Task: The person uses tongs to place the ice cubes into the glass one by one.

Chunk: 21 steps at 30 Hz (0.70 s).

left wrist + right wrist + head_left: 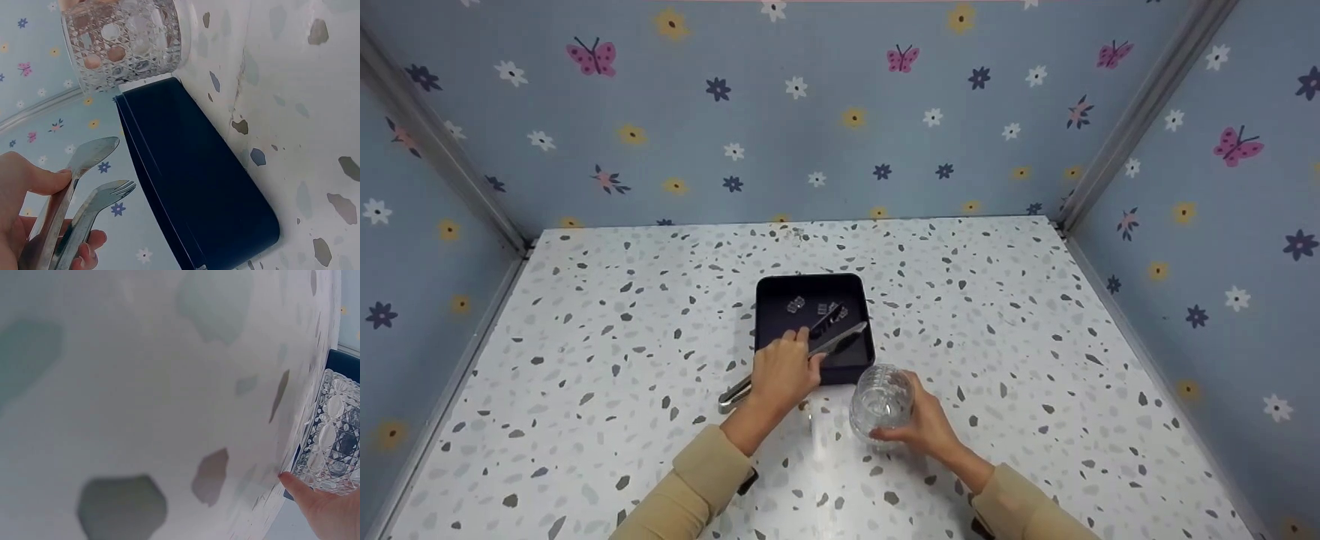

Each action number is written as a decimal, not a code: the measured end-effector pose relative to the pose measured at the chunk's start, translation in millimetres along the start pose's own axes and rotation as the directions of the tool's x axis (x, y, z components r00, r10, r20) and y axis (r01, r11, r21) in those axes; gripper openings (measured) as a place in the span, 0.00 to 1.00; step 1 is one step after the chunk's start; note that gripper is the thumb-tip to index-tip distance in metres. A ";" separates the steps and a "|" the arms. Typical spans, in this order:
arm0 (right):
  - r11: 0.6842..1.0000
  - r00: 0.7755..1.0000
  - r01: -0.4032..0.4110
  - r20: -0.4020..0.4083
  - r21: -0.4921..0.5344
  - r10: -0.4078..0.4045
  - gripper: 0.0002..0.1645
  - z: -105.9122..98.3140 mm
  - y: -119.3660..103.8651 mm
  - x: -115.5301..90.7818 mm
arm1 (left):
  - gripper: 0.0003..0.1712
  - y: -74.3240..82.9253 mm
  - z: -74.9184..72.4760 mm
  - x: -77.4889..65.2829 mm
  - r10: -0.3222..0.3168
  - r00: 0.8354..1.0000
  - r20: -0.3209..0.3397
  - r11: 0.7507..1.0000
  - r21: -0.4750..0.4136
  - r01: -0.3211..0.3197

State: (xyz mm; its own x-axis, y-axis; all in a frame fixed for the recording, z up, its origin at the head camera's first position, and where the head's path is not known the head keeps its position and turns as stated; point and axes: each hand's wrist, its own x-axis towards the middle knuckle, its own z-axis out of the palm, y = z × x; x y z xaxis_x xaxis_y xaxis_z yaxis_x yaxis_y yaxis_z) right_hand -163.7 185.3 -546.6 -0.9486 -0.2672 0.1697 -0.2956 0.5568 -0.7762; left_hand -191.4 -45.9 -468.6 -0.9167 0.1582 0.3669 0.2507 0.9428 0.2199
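Note:
My left hand grips metal serving tongs over the dark navy tray. Thumb and fingers press on opposite arms of the tongs, as the left wrist view shows; one tip is spoon-shaped, the other fork-like, and they stand apart. Inside the tray lie several small clear cubes, some close to the tong tips. A clear cut-pattern glass stands upright at the tray's near right corner. My right hand holds that glass from the right, its thumb low by the base.
Beneath everything is a white speckled tabletop. Blue walls with flowers and butterflies close it in at the back, left and right. The tray's side wall rises between the tongs and the table surface in the left wrist view.

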 end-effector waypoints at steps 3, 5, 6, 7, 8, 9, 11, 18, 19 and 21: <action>1.000 1.000 -0.002 0.000 -0.001 0.002 0.56 -0.2 -0.1 -0.1 | 0.26 -1.3 3.7 3.2 -0.010 1.000 0.009 1.000 0.012 0.010; 1.000 1.000 0.001 0.000 -0.001 -0.001 0.56 -0.3 -0.4 -0.2 | 0.26 -2.6 6.4 4.9 -0.018 1.000 0.016 1.000 0.017 0.017; 1.000 1.000 0.004 -0.001 0.000 -0.004 0.56 -0.4 -0.5 -0.2 | 0.26 -3.2 7.8 5.7 -0.023 1.000 0.021 1.000 0.017 0.022; 1.000 1.000 0.005 0.000 0.000 -0.005 0.56 -0.4 -0.5 -0.2 | 0.26 -3.8 9.3 6.5 -0.027 0.999 0.026 0.999 0.020 0.027; 1.000 1.000 0.007 0.000 0.000 -0.007 0.56 -0.4 -0.6 -0.1 | 0.26 -4.6 10.7 7.1 -0.031 0.999 0.030 0.999 0.021 0.031; 1.000 1.000 0.008 0.001 0.002 -0.008 0.55 -0.4 -0.4 -0.1 | 0.27 -5.4 12.3 7.9 -0.035 0.999 0.034 0.999 0.020 0.034; 1.000 1.000 0.012 0.001 0.009 -0.012 0.55 -0.5 -0.2 -0.1 | 0.27 -6.9 15.1 9.3 -0.042 0.998 0.041 0.999 0.025 0.041; 1.000 1.000 0.023 -0.009 -0.011 -0.023 0.55 -0.2 -0.4 -0.9 | 0.26 -11.1 24.4 14.8 -0.048 0.998 0.038 0.998 0.045 0.047; 1.000 1.000 0.024 -0.010 -0.019 -0.024 0.55 -0.3 -0.6 -1.0 | 0.26 -11.4 25.4 15.8 -0.048 0.998 0.036 0.998 0.048 0.046; 0.999 1.000 0.016 -0.010 -0.033 -0.016 0.55 -0.1 -0.6 -0.9 | 0.26 -11.8 27.3 17.6 -0.046 0.998 0.033 0.998 0.053 0.045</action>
State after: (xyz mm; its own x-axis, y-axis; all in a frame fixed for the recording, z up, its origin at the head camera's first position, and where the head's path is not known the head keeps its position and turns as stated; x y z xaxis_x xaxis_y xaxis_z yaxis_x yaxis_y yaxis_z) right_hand -162.7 185.3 -546.2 -0.9447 -0.2684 0.1883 -0.3143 0.5784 -0.7527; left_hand -219.0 -46.1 -489.4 -0.9371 0.1240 0.3263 0.1929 0.9631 0.1879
